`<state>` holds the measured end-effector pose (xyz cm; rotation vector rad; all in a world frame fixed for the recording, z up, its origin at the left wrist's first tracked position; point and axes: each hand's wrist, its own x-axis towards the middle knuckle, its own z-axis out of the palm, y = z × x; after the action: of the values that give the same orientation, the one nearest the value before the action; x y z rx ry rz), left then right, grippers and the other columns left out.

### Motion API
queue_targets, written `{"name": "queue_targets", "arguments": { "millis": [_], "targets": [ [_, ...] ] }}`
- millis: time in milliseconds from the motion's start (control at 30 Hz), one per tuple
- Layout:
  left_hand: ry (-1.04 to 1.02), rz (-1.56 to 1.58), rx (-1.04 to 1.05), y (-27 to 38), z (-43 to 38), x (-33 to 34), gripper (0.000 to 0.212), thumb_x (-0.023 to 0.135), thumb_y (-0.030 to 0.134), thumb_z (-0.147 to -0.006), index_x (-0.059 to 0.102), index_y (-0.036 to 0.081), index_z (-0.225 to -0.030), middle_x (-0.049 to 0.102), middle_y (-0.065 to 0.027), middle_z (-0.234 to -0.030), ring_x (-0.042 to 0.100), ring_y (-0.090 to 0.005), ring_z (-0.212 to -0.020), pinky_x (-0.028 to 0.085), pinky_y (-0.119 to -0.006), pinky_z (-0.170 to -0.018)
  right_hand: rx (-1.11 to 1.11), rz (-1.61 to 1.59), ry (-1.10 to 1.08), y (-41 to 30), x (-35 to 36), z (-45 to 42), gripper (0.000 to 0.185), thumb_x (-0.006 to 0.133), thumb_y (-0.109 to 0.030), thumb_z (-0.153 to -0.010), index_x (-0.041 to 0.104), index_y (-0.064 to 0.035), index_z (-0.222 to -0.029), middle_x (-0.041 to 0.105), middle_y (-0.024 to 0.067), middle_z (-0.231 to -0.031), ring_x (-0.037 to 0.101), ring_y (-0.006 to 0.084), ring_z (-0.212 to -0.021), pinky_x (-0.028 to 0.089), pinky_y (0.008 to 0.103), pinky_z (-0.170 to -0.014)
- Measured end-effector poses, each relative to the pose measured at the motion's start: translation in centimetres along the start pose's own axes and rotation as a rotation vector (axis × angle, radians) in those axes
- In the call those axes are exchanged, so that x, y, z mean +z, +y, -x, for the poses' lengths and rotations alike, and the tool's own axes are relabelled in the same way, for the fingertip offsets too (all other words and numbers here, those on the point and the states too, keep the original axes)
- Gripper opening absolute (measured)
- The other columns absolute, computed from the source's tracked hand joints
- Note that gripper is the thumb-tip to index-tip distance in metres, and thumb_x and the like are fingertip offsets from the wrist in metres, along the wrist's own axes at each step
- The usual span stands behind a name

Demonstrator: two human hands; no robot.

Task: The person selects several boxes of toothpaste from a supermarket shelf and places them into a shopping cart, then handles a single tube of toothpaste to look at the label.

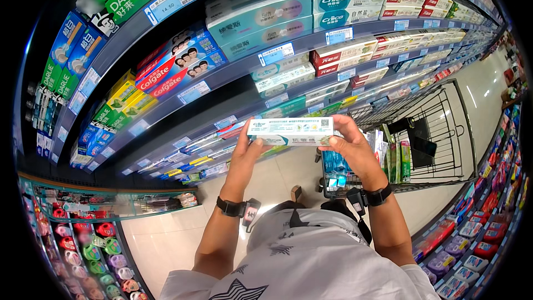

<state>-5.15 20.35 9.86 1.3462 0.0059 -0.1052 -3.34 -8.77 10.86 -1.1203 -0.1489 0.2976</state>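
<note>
A white and teal Cnice toothpaste box (290, 131) is held level across the middle of the view, in front of the shelves. My left hand (246, 141) grips its left end, thumb at the lower edge. At the right end, my right hand (349, 139) holds it between thumb and fingers. Similar white boxes (285, 79) lie on the shelf just above, beside red and white toothpaste boxes (343, 56). Larger teal boxes (260, 21) are stacked one shelf higher. Each wrist wears a black strap with a small device.
A wire shopping cart (447, 129) stands at the right, with upright boxes (404, 160) and a dark phone-like device (424, 146) inside. Shelf edges with price tags curve across the top and left. Bottles fill a rack (95, 254) at lower left; packaged goods (460, 246) line the right.
</note>
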Motion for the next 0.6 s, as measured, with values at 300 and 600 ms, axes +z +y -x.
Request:
{"name": "queue_targets", "arguments": {
  "millis": [300,600],
  "targets": [
    [0.007,0.309,-0.22,-1.6,-1.3,0.2,0.057,0.037,0.051,-0.108,0.049,0.007,-0.142,0.062,-0.0096,-0.128,0.063,-0.0188,-0.11,0.054,-0.029,-0.079,-0.101,0.244,-0.153,-2.5,6.0,0.9,0.065,0.075,-0.005,-0.089,0.041,-0.0053,-0.145,0.056,0.0073,-0.129,0.062,0.0163,-0.11,0.052,0.0304,-0.092],
    [-0.175,0.827,-0.4,-4.5,-2.0,0.7,0.055,0.051,0.046,-0.102,0.056,0.0,-0.131,0.064,-0.0177,-0.125,0.063,-0.0304,-0.116,0.05,-0.045,-0.103,-0.357,0.534,-0.372,-3.0,10.1,2.5,0.054,0.075,-0.004,-0.086,0.057,-0.0023,-0.136,0.053,0.0157,-0.135,0.062,0.0266,-0.118,0.052,0.0366,-0.1]
  ]
}}
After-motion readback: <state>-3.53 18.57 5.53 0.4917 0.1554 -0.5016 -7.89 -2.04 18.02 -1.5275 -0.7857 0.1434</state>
